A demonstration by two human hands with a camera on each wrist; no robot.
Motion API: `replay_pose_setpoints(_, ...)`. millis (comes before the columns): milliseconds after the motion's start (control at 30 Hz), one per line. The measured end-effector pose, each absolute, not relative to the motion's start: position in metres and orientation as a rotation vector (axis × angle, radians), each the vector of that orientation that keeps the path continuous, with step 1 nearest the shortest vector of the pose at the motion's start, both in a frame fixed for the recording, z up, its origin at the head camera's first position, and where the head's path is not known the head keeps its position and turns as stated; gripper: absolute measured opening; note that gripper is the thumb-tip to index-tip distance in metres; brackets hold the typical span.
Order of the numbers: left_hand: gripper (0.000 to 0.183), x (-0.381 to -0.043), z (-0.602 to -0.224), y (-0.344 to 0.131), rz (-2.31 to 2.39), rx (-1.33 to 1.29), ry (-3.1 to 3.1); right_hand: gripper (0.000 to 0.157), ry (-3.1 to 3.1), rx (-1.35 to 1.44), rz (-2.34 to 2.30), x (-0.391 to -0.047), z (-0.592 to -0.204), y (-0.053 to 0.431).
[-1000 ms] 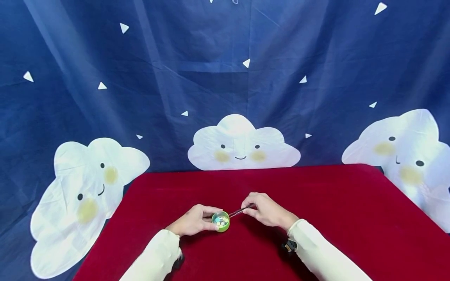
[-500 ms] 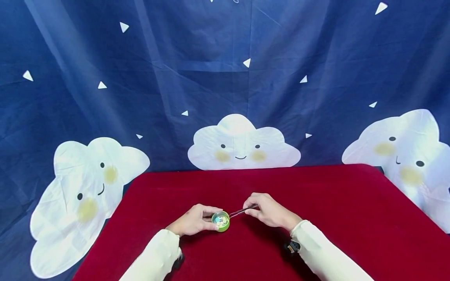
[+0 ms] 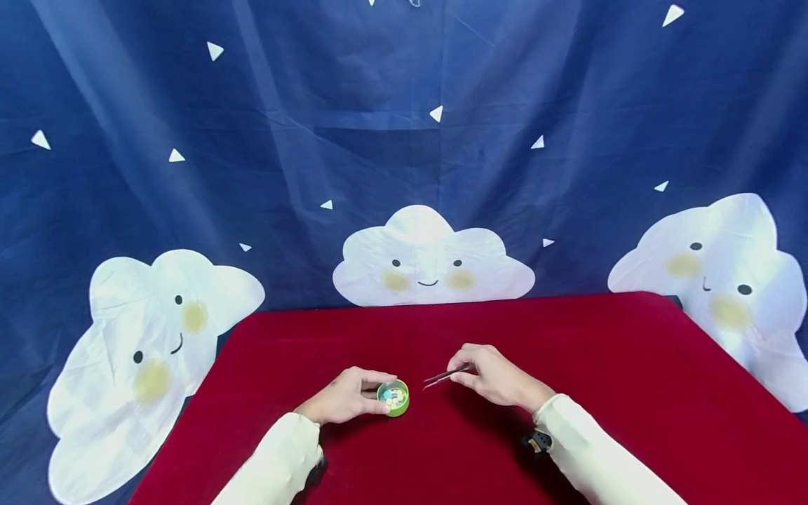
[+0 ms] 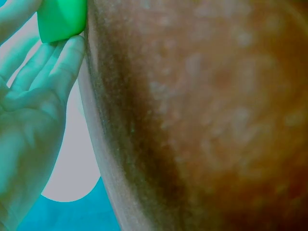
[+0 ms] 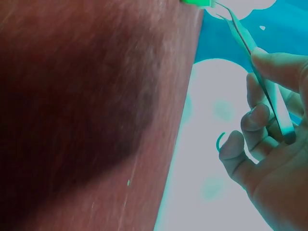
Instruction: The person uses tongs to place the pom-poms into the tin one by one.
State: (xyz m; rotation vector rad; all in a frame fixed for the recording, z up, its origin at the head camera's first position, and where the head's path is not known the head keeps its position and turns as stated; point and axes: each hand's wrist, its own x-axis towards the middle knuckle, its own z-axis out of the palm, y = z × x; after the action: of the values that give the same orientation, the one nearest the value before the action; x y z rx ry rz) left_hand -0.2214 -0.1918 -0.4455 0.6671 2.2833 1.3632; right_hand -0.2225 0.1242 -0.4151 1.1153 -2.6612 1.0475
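My left hand [image 3: 344, 398] grips a small round green container [image 3: 397, 413] from the left, thumb at its near side and fingers at the far side. Inside lie several small round pieces [image 3: 395, 398], pale yellow, white and turquoise. The left wrist view shows the green wall [image 4: 62, 21] between thumb and fingers. To the right, my right hand [image 3: 494, 376] pinches a pair of tweezers [image 3: 444, 376] that points left. Their tips stand apart, a short way right of the container's rim. In the right wrist view the tweezers [image 5: 262, 79] run between thumb and fingers, back end near the palm.
Both hands work over a table covered in red cloth [image 3: 568, 337]. Behind its far edge hangs a dark blue curtain [image 3: 379, 154] with smiling white clouds [image 3: 435, 245] and small white triangles. A dark wrist device [image 3: 537, 442] sits under the right sleeve.
The tweezers have moved right, away from the container's rim, and their tips now show a gap. My left hand keeps its hold on the container. The head view has shifted slightly.
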Motion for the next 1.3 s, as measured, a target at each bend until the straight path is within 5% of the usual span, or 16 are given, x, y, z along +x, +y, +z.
replay_pose_setpoints(1300, 0.053, -0.221, -0.444, -0.191, 1.323, 0.667, 2.315, 0.011, -2.72, 0.807, 1.0, -0.215, -0.432, 0.205)
